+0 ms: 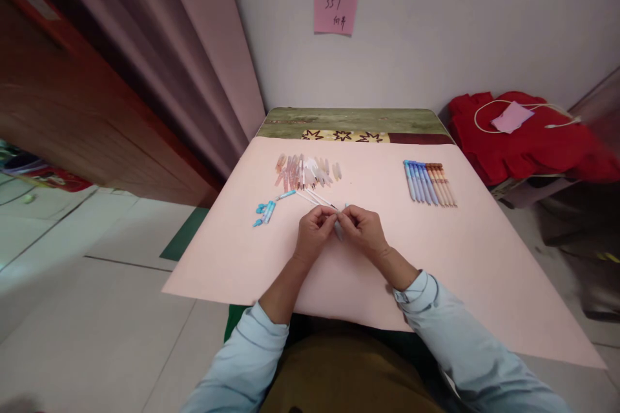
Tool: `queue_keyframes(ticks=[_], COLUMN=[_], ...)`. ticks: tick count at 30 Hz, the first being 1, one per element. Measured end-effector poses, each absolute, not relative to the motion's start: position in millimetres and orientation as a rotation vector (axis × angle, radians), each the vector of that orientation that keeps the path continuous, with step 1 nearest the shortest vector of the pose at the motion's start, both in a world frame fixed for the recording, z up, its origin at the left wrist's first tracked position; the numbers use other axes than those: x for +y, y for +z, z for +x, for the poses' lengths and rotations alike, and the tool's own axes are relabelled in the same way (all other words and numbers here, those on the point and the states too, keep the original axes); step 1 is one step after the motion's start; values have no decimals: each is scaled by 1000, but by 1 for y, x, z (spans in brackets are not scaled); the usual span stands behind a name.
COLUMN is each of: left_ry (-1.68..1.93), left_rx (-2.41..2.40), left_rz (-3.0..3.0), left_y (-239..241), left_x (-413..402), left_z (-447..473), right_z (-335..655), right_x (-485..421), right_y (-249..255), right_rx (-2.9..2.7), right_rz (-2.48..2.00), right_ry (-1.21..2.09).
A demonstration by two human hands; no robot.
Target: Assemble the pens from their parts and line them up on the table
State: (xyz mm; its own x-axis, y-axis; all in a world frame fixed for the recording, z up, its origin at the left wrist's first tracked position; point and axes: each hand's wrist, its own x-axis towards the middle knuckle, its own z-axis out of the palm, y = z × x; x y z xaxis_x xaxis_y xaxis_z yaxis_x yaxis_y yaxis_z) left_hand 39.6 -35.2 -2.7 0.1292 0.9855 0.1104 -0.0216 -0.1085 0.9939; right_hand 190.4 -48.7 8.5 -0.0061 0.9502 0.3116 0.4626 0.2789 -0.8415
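Observation:
My left hand [316,230] and my right hand [364,227] meet over the near middle of the paper, fingers closed in a pinch. Between their fingertips is a small pale pen barrel [340,232], partly hidden by the fingers. Just beyond the fingertips are thin white pen refills [317,197], one with a dark tip reaching toward my fingers. To the left lie light-blue pen parts [268,211] and a blue pen piece [285,195]. Behind them spreads a pile of pinkish and clear pen barrels [293,171], with more refills on top.
Finished-looking blue pens [421,182] and brown-topped pens [442,184] lie in a row at the right. Pale pink paper [387,290] covers most of the table [358,119]. Beyond its right edge are red cloth [513,155] and a white cable [552,105]. A pink note [336,0] hangs on the wall.

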Motion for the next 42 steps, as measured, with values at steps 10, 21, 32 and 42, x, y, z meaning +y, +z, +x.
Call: queue_keyframes(ticks=[10,21,32,42], left_ry=[1197,1210,1189,1236], left_rx=[1003,1047,1050,1098], left_rz=[1301,1256,1356,1228], left_y=[3,5,6,8], left_x=[-37,-37,-37,-36], left_z=[39,42,40,43], right_z=[190,190,190,190], right_x=[-50,-49,-48,-48], right_y=[10,6,3,6], right_rx=[-1597,-1585,-1627,-1589], right_rz=[-1314,-1339,-1312,-1309], right_ry=[670,648,696,686])
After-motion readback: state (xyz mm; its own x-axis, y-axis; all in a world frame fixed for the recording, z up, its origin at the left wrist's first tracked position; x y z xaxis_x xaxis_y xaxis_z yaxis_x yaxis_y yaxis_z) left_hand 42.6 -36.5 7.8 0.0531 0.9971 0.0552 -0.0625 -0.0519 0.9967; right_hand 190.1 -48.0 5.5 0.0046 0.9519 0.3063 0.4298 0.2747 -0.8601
